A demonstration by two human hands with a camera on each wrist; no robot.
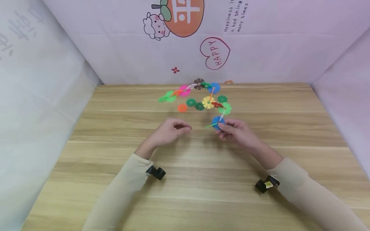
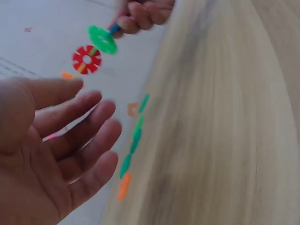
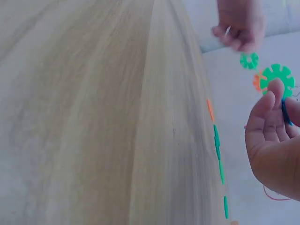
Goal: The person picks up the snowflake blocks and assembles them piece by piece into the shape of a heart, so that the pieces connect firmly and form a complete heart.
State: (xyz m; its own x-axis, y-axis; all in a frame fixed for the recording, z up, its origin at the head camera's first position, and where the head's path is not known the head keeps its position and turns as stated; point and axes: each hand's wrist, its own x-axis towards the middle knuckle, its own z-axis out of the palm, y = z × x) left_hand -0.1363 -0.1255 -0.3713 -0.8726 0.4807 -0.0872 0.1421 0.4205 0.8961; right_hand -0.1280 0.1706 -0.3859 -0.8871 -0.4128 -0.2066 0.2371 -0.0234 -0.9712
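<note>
My right hand [image 1: 238, 133] pinches a blue notched plastic disc [image 1: 217, 123] between thumb and fingers. A bright green disc [image 1: 211, 125], seen edge-on, is slotted into it. From the blue disc a curving chain of interlocked discs runs away and round to the left, through a yellow disc [image 1: 208, 102], a brown disc [image 1: 198, 84] and a pink disc [image 1: 184, 90]. In the left wrist view, a red disc [image 2: 87, 59] of the chain hangs above table level. My left hand [image 1: 170, 131] is left of the blue disc, fingers loosely bent, holding nothing.
Loose discs lie on the wooden table [image 1: 179, 186] beyond the hands: an orange disc [image 1: 182, 108] and several green ones, including a dark green disc [image 1: 191, 102]. Another orange piece [image 1: 229, 82] is at the back edge. White printed cloth [image 1: 130, 57] rises behind and at both sides.
</note>
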